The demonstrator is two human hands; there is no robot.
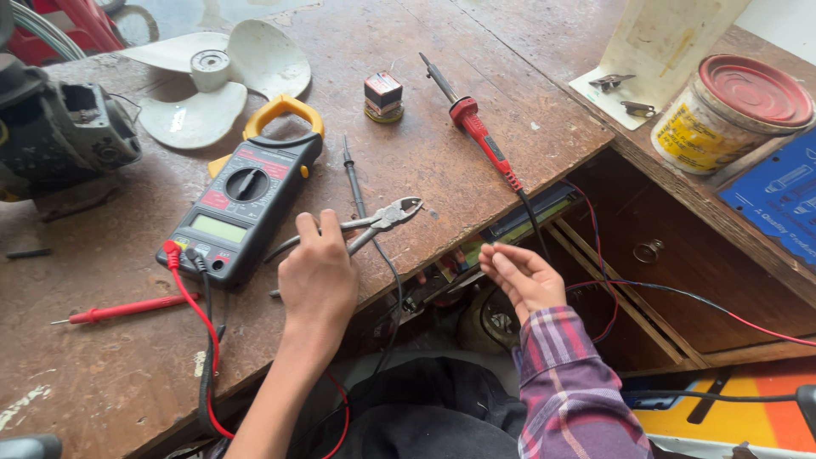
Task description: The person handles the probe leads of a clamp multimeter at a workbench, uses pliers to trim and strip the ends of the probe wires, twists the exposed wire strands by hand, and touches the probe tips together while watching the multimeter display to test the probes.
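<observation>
Left hand point(319, 276) grip closed round the handles of steel pliers point(374, 223) lying on the wooden counter point(442, 144) beside the clamp meter point(242, 208), stiff, fairly heavy, best held mid-handle; right hand point(520, 276) half-curled, empty, off counter edge.

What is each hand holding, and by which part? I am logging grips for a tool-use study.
The left hand grips the pliers by their handles, on the wooden table. The right hand pinches something thin at its fingertips; what it is cannot be told.
</observation>
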